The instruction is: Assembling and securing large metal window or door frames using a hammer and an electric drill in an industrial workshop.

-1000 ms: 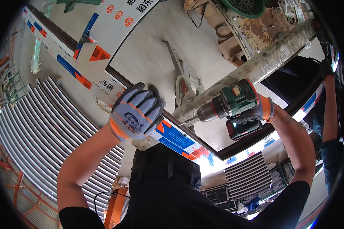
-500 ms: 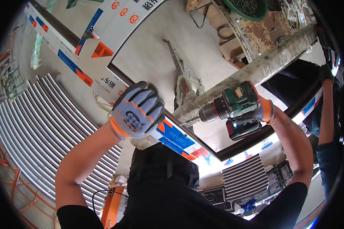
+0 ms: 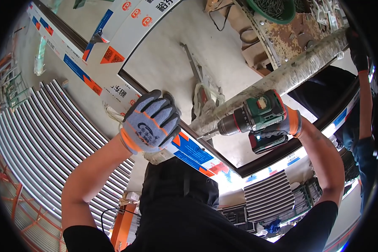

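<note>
Left hand spread flat, pressing wrapped frame bar. Right hand fingers closed around green drill, bit at bar. Likely driving screw; needs steady push.

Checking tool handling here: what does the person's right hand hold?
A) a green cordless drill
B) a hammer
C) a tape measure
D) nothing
A: the gloved right hand grips a green cordless drill, its bit pointed at the wrapped frame bar that the left hand presses on.
</note>
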`<state>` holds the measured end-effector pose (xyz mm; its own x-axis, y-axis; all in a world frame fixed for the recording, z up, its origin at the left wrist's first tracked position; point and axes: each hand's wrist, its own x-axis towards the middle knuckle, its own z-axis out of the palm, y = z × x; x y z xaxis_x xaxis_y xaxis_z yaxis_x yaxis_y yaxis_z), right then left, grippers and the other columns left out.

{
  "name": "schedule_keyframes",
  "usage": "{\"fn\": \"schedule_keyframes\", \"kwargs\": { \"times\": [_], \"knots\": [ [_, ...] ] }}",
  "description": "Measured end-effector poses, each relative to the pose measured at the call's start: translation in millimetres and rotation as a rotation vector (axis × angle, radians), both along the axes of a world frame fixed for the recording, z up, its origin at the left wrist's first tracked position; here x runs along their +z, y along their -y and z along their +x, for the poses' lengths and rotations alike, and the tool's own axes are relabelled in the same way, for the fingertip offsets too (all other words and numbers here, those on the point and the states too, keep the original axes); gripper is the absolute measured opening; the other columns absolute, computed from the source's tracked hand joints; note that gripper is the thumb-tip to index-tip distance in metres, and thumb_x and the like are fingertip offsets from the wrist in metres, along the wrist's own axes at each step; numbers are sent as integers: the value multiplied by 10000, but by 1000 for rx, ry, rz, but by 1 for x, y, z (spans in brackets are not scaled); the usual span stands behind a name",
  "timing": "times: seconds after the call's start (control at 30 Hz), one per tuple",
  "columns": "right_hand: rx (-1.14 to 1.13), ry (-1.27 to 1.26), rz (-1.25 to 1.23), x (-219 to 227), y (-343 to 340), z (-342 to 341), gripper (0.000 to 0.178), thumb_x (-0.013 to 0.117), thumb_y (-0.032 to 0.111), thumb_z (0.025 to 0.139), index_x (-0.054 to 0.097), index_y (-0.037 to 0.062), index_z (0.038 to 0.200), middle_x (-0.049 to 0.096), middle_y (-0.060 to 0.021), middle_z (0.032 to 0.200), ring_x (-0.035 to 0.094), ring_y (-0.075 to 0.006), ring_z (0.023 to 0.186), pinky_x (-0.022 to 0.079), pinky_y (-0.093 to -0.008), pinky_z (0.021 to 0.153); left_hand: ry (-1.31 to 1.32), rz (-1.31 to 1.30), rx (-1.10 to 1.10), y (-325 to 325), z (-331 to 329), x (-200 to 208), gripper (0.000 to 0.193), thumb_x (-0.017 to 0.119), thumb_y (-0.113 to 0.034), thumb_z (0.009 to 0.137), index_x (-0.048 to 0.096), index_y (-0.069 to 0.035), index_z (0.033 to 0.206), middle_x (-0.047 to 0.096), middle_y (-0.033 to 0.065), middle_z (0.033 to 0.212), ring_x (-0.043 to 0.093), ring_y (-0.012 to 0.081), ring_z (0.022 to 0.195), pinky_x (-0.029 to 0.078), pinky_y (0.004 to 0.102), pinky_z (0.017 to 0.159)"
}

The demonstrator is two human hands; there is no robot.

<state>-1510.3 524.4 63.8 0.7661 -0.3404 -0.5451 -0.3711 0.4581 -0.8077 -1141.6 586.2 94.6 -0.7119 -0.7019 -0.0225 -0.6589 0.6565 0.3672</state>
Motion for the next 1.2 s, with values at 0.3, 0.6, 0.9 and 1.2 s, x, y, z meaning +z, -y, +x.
{"fn": "schedule_keyframes", "kwargs": {
  "times": [0.3, 0.6, 0.9, 1.2],
  "knots": [
    [278, 139, -401, 1, -6, 41, 401, 785, 102, 730, 621, 42, 1091, 662, -100, 998, 642, -208, 883, 504, -339, 819, 7, 14, -15, -2, 4, 3, 257, 620, -293, 632, 647, -108, 809, 637, 50, 874, 618, 237, 895, 444, 455, 949],
    [138, 106, -253, -9, -42, 15, 408, 799, 138, 716, 636, 51, 1081, 676, -96, 995, 648, -248, 878, 499, -349, 800, 18, 47, -20, 3, -1, 2, 290, 603, -283, 689, 666, -107, 910, 648, 65, 978, 609, 246, 953, 426, 464, 962],
    [-181, -7, -715, 58, -70, 17, 199, 745, 67, 761, 646, 53, 933, 650, -48, 816, 636, -163, 707, 517, -286, 677, 48, 18, -31, 0, -1, 11, 350, 593, -334, 730, 648, -68, 951, 629, 100, 1031, 588, 270, 1028, 419, 456, 985],
    [-311, -453, -702, 158, -135, 106, 480, 768, 161, 668, 623, 88, 1119, 627, -80, 815, 624, -250, 692, 510, -319, 692, -300, -164, 77, -23, 31, 15, 318, 626, -238, 655, 652, -96, 939, 642, 80, 1039, 602, 282, 1011, 445, 463, 943]
  ]
}}
